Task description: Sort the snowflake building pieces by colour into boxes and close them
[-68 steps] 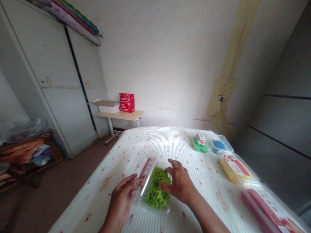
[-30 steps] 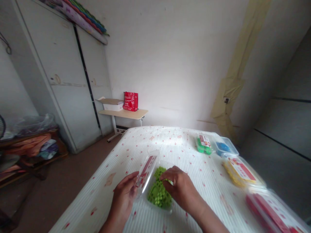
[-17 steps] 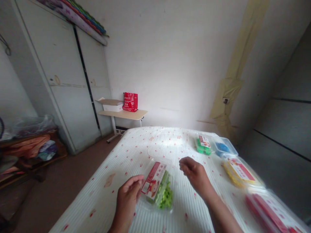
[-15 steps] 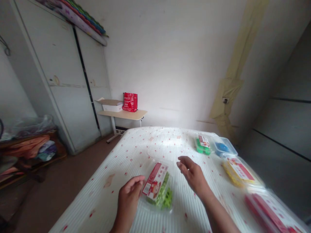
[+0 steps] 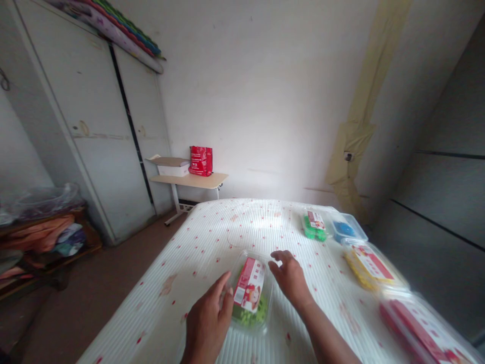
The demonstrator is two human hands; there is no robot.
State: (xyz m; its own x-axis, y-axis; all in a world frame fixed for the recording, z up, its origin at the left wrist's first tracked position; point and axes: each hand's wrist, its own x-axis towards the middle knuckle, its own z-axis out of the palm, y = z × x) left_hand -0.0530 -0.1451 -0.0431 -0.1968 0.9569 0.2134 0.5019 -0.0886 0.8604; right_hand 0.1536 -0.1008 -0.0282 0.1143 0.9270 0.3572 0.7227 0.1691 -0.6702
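A clear plastic container point(image 5: 250, 285) with a red-and-white label lies in front of me on the bed, light-green pieces point(image 5: 248, 316) inside it. My left hand point(image 5: 208, 321) is at its left side, fingers stretched out and thumb apart, the fingertips at or very near its edge. On the other side, my right hand point(image 5: 291, 278) hovers by the upper right edge with curved, parted fingers. A small gap shows between the right fingertips and the container. Neither hand is closed round anything.
Along the bed's right side are containers with green pieces point(image 5: 314, 230), blue contents point(image 5: 346, 228), yellow contents point(image 5: 373, 265) and pink contents point(image 5: 424, 326). A small table point(image 5: 212, 180) with a red bag point(image 5: 201, 161) and a white box point(image 5: 172, 169) stands beyond the bed.
The light-green container has turned slightly and shifted a little to the right. My left hand has moved right, up to its edge. My right hand has come a little closer from the other side.
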